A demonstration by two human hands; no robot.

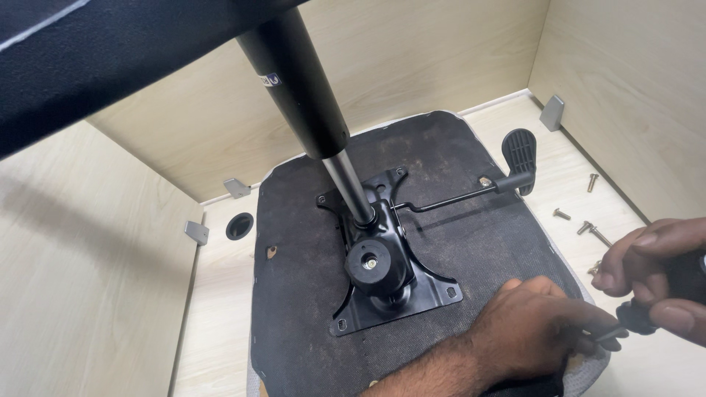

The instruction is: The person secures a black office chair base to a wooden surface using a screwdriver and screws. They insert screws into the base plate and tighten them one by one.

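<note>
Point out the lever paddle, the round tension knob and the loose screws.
Lever paddle [519, 156], head view, middle of its ribbed face.
Tension knob [370, 260], head view, its round top.
Loose screws [562, 214], head view, one screw's shank.

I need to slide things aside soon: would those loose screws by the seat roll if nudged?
The loose screws are round-shanked and lie flat on the smooth wooden desk, so they would probably roll, curving around their wider heads. They look small and light, so a slight brush could scatter them.
</note>
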